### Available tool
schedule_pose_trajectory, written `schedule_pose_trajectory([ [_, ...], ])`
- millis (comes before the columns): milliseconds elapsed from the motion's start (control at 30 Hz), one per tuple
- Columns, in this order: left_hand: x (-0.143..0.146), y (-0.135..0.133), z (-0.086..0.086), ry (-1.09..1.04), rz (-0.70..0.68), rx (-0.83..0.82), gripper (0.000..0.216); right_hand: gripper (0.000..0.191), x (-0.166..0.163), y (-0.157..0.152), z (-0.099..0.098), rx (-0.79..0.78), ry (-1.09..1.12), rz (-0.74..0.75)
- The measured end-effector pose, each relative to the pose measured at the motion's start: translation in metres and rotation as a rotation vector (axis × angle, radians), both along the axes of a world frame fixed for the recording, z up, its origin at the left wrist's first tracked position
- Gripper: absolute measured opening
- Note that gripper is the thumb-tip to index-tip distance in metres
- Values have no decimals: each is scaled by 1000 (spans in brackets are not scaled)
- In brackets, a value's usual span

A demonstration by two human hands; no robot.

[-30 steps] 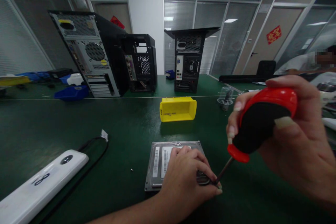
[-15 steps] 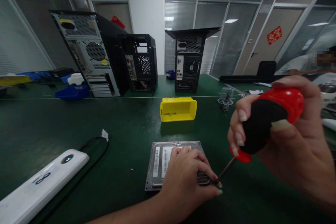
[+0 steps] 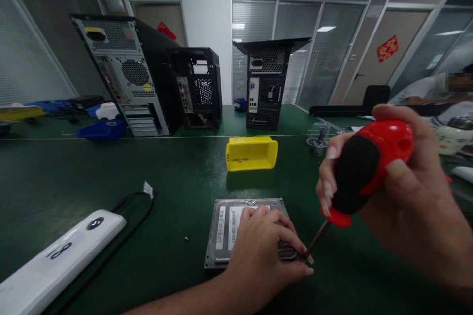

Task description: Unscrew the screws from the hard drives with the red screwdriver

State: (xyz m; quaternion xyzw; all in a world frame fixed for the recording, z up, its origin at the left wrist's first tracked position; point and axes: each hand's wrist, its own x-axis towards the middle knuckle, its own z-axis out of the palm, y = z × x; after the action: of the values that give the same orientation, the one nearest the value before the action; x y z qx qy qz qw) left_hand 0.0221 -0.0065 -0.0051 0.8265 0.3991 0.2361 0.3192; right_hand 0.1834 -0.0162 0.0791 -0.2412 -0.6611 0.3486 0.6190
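White and long, a flat gadget lies in the lower left of the frame on the green table. A black cable curls just beside it. A big computer case stands in the upper left.

A yellow bin sits in the middle. Just below it lies the grey hard drive. The left hand lies on top of the hard drive with its fingers bent down over it, holding it in place.

On the right, the right hand is squeezed tight around the red and black handle of a screwdriver. The screwdriver tip touches the hard drive's lower right corner, right by the left fingertips.
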Motion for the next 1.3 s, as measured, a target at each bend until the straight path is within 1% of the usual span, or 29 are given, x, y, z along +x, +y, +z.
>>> schedule_pose_trajectory([
  [167, 0, 1, 2, 11, -9, 1, 17, 46, 4, 0, -4, 53, -60, -47],
  [267, 0, 1, 1, 9, -5, 10, 17, 46, 3, 0, -5, 63, -68, -52],
  [433, 0, 1, -2, -9, -7, 21, 18, 47, 1, 1, -4, 89, -56, -124],
  [633, 0, 2, -1, 16, -13, 8, 22, 47, 1, 0, -3, 113, -41, -175],
  [767, -1, 3, -2, 7, -25, 22, 23, 48, 1, 2, -3, 138, -37, -167],
  [900, -1, 3, -3, -1, -20, 21, 22, 46, 2, 5, -4, 146, -69, -107],
  [1067, -1, 2, 0, 10, -23, 8, 19, 39, 2, 4, -3, 46, -46, 1],
  [1133, -1, 2, 1, 14, -26, 8, 19, 34, 1, 4, -1, 3, -13, 4],
  [1200, 0, 2, 1, 13, -24, 9, 20, 31, 0, 4, -1, -8, 2, -4],
  [1300, -1, 2, -1, 2, -23, 21, 20, 36, 2, 5, -4, 18, -19, -23],
])
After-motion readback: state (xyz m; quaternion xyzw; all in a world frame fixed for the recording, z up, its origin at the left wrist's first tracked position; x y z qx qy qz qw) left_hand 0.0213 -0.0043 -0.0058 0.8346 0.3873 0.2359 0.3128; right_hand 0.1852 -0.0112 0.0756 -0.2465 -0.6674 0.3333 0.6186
